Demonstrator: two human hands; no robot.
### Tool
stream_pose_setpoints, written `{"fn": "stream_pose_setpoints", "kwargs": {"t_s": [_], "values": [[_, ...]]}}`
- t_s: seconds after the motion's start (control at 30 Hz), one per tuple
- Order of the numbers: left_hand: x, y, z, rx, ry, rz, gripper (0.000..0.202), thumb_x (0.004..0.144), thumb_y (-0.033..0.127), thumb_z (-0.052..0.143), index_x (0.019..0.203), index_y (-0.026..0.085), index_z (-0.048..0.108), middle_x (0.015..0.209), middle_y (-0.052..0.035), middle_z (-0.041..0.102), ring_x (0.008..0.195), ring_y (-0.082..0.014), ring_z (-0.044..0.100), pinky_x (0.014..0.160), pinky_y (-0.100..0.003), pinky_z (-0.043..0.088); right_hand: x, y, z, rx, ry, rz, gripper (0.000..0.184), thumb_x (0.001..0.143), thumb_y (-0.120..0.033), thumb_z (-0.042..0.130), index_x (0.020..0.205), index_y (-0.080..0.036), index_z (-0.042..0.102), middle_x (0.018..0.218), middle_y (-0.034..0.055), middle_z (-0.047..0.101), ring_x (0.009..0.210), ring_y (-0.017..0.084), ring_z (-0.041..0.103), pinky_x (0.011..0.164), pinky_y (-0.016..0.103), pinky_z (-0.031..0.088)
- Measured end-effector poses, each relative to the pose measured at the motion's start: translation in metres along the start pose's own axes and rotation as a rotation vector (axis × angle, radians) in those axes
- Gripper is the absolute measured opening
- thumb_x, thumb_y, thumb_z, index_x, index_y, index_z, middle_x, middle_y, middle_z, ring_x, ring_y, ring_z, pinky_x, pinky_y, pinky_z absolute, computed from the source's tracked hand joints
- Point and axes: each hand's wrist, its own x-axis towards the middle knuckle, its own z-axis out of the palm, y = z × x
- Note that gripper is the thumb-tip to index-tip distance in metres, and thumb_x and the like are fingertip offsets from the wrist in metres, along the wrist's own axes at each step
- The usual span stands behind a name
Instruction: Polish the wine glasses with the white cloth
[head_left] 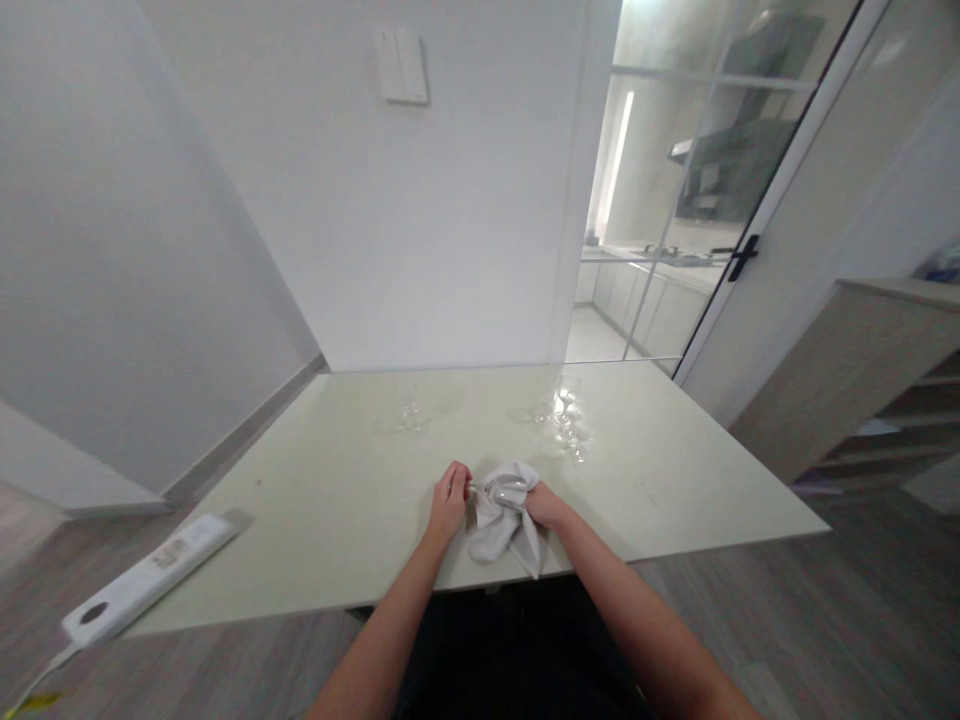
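Over the near middle of a pale tabletop (315,500), my left hand (448,497) pinches the stem end of a clear glass (508,490) that lies sideways. My right hand (544,505) is closed round a white cloth (504,522) wrapped about the bowl of that glass; a cloth corner hangs down towards the table edge. Both hands hold close together just above the surface.
Several clear glasses (564,420) stand at the back right of the table, one more glass (409,416) at the back middle. A white power strip (146,578) lies on the front left corner. A white wall lies behind, a glass door (697,200) at the right, a wooden shelf unit (877,370) far right.
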Motion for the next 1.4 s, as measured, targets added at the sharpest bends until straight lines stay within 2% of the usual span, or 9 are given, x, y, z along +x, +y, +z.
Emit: {"fn": "stream_pose_setpoints", "kwargs": {"t_s": [0.1,0.2,0.4,0.63,0.9,1.13,1.23,1.33,1.4], "values": [[0.000,-0.001,0.000,0.008,-0.012,0.005,0.038,0.092,0.049,0.036,0.071,0.021,0.048,0.058,0.0034,0.042,0.051,-0.0124,0.041,0.046,-0.024,0.032,0.000,-0.008,0.002,-0.012,-0.051,-0.060,0.029,0.068,-0.046,0.072,0.081,-0.020,0.073,0.085,0.0051,0.074,0.091,0.022,0.065,0.088,0.039,0.051],[0.001,-0.002,0.001,0.008,-0.027,-0.005,0.039,0.091,0.050,0.036,0.069,0.021,0.049,0.058,0.0030,0.043,0.051,-0.0128,0.041,0.048,-0.024,0.032,0.000,-0.007,0.001,0.020,-0.036,-0.064,0.029,0.068,-0.043,0.073,0.084,-0.019,0.072,0.088,0.0048,0.073,0.089,0.021,0.065,0.087,0.038,0.051],[0.001,0.000,0.003,0.020,-0.047,-0.009,0.039,0.090,0.050,0.037,0.068,0.020,0.050,0.058,0.0030,0.045,0.053,-0.0131,0.044,0.050,-0.024,0.034,0.000,0.010,-0.006,0.064,0.138,-0.035,0.035,0.067,-0.040,0.074,0.094,-0.019,0.069,0.101,0.0065,0.071,0.098,0.023,0.063,0.095,0.039,0.046],[0.002,0.000,0.003,0.023,-0.055,-0.020,0.039,0.090,0.050,0.037,0.069,0.020,0.050,0.056,0.0034,0.046,0.051,-0.0132,0.043,0.050,-0.024,0.033,0.001,0.021,-0.008,0.101,0.180,0.014,0.036,0.067,-0.037,0.074,0.098,-0.020,0.068,0.106,0.0069,0.070,0.101,0.024,0.062,0.098,0.042,0.044],[0.001,0.002,0.003,0.005,-0.038,0.004,0.039,0.090,0.050,0.039,0.067,0.020,0.050,0.057,0.0027,0.045,0.054,-0.0137,0.045,0.052,-0.024,0.035,0.001,0.014,-0.004,0.165,0.183,0.032,0.036,0.063,-0.037,0.076,0.093,-0.019,0.069,0.099,0.0062,0.072,0.094,0.024,0.063,0.093,0.040,0.046],[0.001,0.000,0.004,-0.025,-0.040,-0.022,0.040,0.089,0.051,0.041,0.069,0.019,0.051,0.058,0.0033,0.046,0.051,-0.0115,0.045,0.047,-0.022,0.035,0.000,0.009,-0.001,0.196,0.165,0.031,0.038,0.063,-0.038,0.077,0.093,-0.017,0.068,0.096,0.0063,0.071,0.091,0.023,0.063,0.091,0.039,0.047],[0.003,-0.001,0.003,-0.184,0.014,-0.109,0.039,0.086,0.054,0.044,0.070,0.019,0.050,0.054,0.0049,0.044,0.045,-0.0094,0.041,0.042,-0.020,0.031,0.000,0.010,-0.001,0.252,0.139,0.036,0.040,0.063,-0.041,0.076,0.094,-0.018,0.066,0.095,0.0053,0.071,0.092,0.023,0.064,0.091,0.039,0.047],[0.008,-0.001,0.000,-0.370,0.148,-0.209,0.040,0.084,0.057,0.042,0.072,0.020,0.046,0.050,0.0067,0.042,0.037,-0.0076,0.035,0.037,-0.020,0.025,-0.002,0.008,-0.003,0.270,0.138,0.091,0.039,0.062,-0.047,0.077,0.090,-0.022,0.066,0.088,0.0030,0.070,0.087,0.024,0.064,0.089,0.040,0.048],[0.009,0.000,-0.002,-0.412,0.209,-0.213,0.040,0.085,0.058,0.039,0.073,0.021,0.043,0.052,0.0067,0.043,0.036,-0.0071,0.034,0.037,-0.020,0.024,-0.004,0.004,-0.004,0.205,0.131,0.093,0.038,0.059,-0.046,0.080,0.086,-0.022,0.066,0.087,0.0026,0.069,0.088,0.024,0.064,0.090,0.040,0.048]]}}
